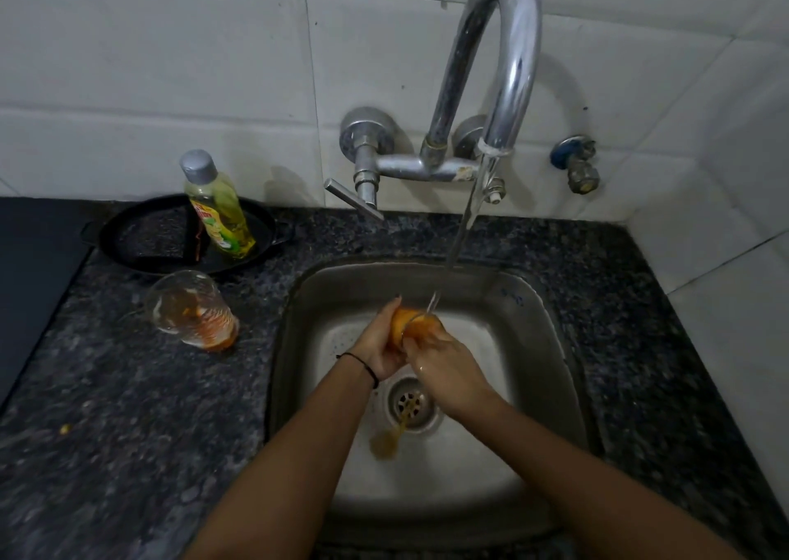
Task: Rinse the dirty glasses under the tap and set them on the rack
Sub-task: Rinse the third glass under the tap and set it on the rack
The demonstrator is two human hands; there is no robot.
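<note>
Dark speckled granite counter (pixel 128 410), glossy, wraps around a brushed steel sink (pixel 533 346) with rounded corners. The chrome gooseneck tap (pixel 512 47) is running a thin stream. Back left there's a round black pan (pixel 141 235) with a yellow-green plastic soap bottle (pixel 222 213) standing in it. The second glass (pixel 192 316) stands upright on the counter just left of the sink, mouth up, orange gunk at the bottom. The held glass (pixel 412 324) is over the sink under the stream, tipped, long axis roughly sideways, and the mouth looks to face right. The left hand (pixel 380 346) wraps its base end and the right hand (pixel 444 363) curls around the other. There's an orange puddle (pixel 384 444) by the slotted drain (pixel 412 403).
</note>
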